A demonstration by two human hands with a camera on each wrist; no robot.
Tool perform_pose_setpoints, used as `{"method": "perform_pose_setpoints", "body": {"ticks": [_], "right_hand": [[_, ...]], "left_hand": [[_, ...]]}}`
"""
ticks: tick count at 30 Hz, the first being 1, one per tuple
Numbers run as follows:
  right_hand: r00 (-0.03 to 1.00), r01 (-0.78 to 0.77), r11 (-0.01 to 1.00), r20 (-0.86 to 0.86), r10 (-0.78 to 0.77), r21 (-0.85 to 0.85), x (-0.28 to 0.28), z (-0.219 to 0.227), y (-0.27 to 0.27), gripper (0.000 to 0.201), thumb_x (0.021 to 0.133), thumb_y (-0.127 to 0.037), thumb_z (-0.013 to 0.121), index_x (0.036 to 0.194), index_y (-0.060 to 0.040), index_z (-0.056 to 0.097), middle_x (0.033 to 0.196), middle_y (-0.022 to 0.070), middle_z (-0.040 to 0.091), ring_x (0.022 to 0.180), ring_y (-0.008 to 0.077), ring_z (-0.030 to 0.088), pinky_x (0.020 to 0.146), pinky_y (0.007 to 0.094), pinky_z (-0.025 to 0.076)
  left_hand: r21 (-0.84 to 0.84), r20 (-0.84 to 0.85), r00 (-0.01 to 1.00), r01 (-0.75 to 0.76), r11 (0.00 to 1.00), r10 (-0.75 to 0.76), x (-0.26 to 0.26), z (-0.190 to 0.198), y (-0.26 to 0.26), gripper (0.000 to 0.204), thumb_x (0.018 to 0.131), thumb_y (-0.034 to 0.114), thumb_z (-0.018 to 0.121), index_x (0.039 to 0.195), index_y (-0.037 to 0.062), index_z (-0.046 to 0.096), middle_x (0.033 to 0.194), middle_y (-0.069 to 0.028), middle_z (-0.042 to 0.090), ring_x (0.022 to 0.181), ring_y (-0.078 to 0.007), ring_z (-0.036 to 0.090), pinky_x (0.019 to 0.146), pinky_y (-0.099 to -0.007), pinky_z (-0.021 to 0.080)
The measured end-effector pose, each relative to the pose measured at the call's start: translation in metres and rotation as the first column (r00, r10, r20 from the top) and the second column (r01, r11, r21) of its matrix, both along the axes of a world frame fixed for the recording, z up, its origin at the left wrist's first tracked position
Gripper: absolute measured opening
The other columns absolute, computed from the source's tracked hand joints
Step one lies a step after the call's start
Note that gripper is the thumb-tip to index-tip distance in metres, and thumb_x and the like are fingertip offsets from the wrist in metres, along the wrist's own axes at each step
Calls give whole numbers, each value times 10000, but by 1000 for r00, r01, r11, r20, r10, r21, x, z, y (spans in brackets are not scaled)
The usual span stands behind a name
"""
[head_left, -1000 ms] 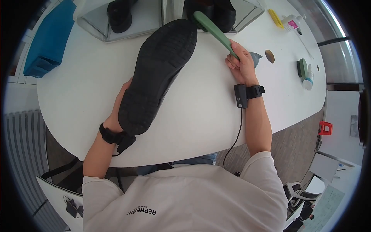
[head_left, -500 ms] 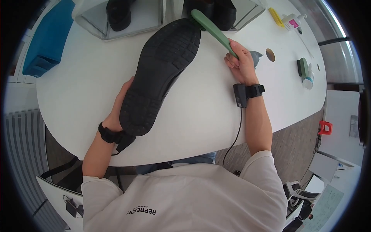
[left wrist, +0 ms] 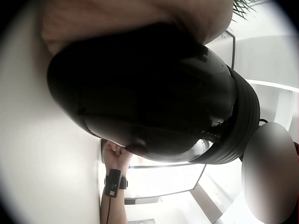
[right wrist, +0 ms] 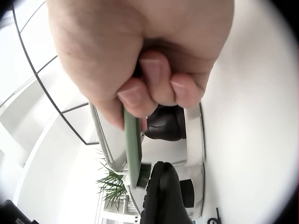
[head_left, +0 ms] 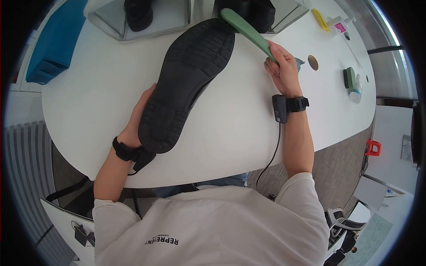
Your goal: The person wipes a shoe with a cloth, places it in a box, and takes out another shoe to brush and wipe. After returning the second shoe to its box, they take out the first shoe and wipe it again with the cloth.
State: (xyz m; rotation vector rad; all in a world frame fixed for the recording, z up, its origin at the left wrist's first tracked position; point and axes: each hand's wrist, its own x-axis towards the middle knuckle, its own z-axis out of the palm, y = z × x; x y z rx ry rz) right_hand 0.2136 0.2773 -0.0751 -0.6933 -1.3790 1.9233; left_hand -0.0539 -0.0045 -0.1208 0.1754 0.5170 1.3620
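A black shoe (head_left: 171, 99) is held with its ridged sole facing up, toe pointing away from the person. My left hand (head_left: 136, 122) grips it along the left side near the heel, fingers hidden behind it. In the left wrist view the glossy heel (left wrist: 154, 102) fills the middle. My right hand (head_left: 286, 68) grips the handle of a green brush (head_left: 246, 30), fingers curled round it. The brush head reaches the toe edge of the sole. Its dark bristles (right wrist: 144, 175) stand right at the toe in the right wrist view.
Behind the toe stand clear-sided boxes with black shoes (head_left: 138, 15) inside. A blue bin (head_left: 55, 48) is at the left. On the right of the white table (head_left: 226, 146) lie a second green brush (head_left: 350, 77), a small white bottle (head_left: 355, 95), a pump bottle (head_left: 338, 26) and a yellow object (head_left: 319, 20).
The shoe's toe has shifted slightly away and to the right. The brush stays at the toe edge; its bristles, visible earlier, are now mostly hidden from the head view. Both grips are unchanged.
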Motion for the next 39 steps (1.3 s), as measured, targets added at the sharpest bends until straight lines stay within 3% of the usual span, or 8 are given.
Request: {"method": "perform_pose_setpoints", "body": {"ticks": [4,7,12,15,18,22,24,39], "right_hand": [[989,-149,989,12,149,14,4,4,-1,295,967,-181,553,1145,39,634,592,-78,419,507,21,289,497,213,256],[997,-78,996,15,78,32,-1,5,-5,290,964,-175,558,1149,35,634,624,-77,448,509,23,294,498,209,253],[978,-203,978,66,199,55,4,5,-6,270,951,-163,576,1139,16,650,684,-62,513,517,33,305,499,208,256],[996,-93,996,-1,93,15,-3,9,-11,264,942,-162,589,1115,24,661,698,-49,535,524,34,310,498,207,260],[947,-302,947,145,285,110,11,12,-4,261,940,-158,589,1106,30,665,691,-46,532,530,36,321,502,205,267],[992,-118,987,66,112,106,8,11,-2,251,933,-143,596,1096,33,670,705,-35,559,530,36,328,497,202,273],[950,-283,952,169,261,120,19,10,4,246,931,-139,596,1093,30,672,699,-35,555,529,35,328,498,200,273],[995,-68,994,73,62,83,8,10,2,251,944,-161,585,1082,30,673,641,-56,479,524,33,316,501,207,267]], "left_hand": [[-135,35,997,-59,989,65,6,6,0,419,1024,275,402,1356,24,447,1290,-72,562,1135,-155,571,968,-285,473],[10,-663,715,-291,957,224,17,8,-1,438,1019,345,397,1296,28,518,1215,-71,615,1081,-162,605,941,-292,490],[-140,26,999,34,990,-31,16,38,8,463,1009,390,404,1276,37,540,1184,-68,633,1061,-159,613,913,-291,501],[-94,-524,850,-125,988,58,28,51,4,448,1017,374,390,1273,39,540,1186,-67,631,1056,-162,615,910,-291,502],[-177,-12,1000,-24,984,22,15,34,9,438,1020,364,385,1274,42,539,1184,-65,632,1058,-162,615,911,-291,501],[-60,-479,873,-139,989,94,21,41,4,442,1020,365,385,1278,40,534,1184,-66,631,1061,-164,613,913,-292,500],[-216,16,999,-30,976,34,12,28,9,446,1021,368,378,1275,37,536,1175,-76,634,1053,-169,617,910,-299,503],[-94,-37,999,-8,996,4,18,37,8,444,1002,393,417,1233,49,577,1133,-100,654,990,-197,648,849,-323,540]]}}
